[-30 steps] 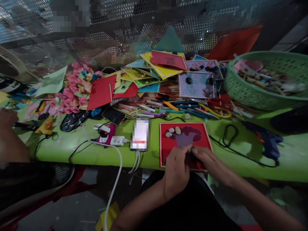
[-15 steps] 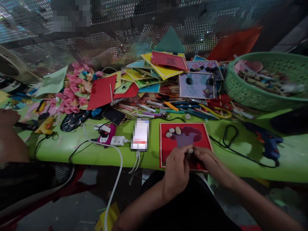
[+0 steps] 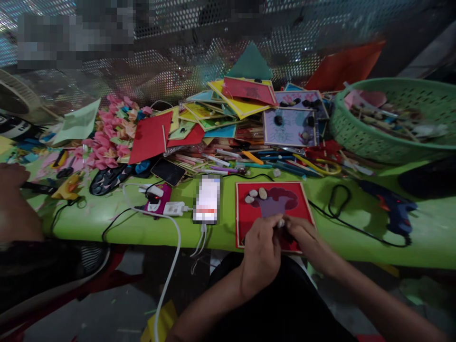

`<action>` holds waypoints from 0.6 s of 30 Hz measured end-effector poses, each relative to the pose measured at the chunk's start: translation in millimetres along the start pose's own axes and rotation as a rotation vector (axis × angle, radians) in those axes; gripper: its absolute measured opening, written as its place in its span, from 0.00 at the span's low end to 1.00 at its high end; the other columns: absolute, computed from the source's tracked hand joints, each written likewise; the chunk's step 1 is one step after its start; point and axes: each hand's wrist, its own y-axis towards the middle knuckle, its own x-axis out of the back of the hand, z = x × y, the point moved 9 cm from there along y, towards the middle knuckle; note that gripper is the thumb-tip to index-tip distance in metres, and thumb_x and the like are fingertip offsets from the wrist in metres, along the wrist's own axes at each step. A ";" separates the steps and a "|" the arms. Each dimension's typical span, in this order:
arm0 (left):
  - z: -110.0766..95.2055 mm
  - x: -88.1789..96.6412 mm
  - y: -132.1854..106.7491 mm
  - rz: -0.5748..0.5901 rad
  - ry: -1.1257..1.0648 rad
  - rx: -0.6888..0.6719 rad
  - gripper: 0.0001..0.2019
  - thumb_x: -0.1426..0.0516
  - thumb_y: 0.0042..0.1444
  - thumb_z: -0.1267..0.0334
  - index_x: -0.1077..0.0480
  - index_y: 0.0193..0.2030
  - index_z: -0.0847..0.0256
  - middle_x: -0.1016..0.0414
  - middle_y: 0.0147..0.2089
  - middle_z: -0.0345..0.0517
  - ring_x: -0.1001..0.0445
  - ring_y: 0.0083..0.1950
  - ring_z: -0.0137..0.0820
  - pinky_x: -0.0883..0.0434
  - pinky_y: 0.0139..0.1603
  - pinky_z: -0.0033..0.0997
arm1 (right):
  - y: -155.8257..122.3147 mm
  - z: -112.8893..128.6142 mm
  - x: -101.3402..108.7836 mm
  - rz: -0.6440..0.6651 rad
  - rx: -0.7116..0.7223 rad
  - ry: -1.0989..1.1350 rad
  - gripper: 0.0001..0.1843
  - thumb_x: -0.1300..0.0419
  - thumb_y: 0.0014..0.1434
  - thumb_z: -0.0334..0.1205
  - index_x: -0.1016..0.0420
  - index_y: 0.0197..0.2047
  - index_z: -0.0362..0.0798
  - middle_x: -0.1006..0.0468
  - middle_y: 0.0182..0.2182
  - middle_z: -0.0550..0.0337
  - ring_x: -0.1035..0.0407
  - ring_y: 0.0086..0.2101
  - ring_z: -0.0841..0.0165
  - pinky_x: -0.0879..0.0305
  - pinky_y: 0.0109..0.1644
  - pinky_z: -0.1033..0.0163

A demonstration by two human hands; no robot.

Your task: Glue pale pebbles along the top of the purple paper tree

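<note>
Over the lower part of a red framed panel (image 3: 245, 218), my two hands meet fingertip to fingertip. My left hand (image 3: 262, 249) is closed in a pinch at a small whitish pebble (image 3: 281, 223). From the other side, my right hand (image 3: 308, 240) is closed with its fingertips at the same spot; whether it also grips the pebble is hidden. A purple tree shape (image 3: 276, 204) covers the panel's middle. Three pale pebbles (image 3: 262, 193) sit at the left of its crown.
A blue glue gun (image 3: 395, 206) with a black cord lies to the right, below a green basket (image 3: 384, 142) of scraps. Left are a lit phone (image 3: 207, 199), a purple power strip (image 3: 156, 202) and another person's arm (image 3: 17, 204). Pens and framed pictures (image 3: 290, 126) are heaped behind.
My right fingertips have shifted very slightly around the pebble. Otherwise the hands stay in place, and the whole view has moved a little.
</note>
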 end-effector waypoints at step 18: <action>4.8 -0.4 2.6 0.045 -0.076 0.049 0.24 0.50 0.60 0.79 0.36 0.62 0.59 0.24 0.55 0.53 0.25 0.57 0.38 0.27 0.59 0.43 | 1.6 36.8 -4.2 0.081 0.191 -0.379 0.19 0.57 0.68 0.48 0.39 0.26 0.53 0.26 0.24 0.58 0.36 0.25 0.65 0.43 0.30 0.60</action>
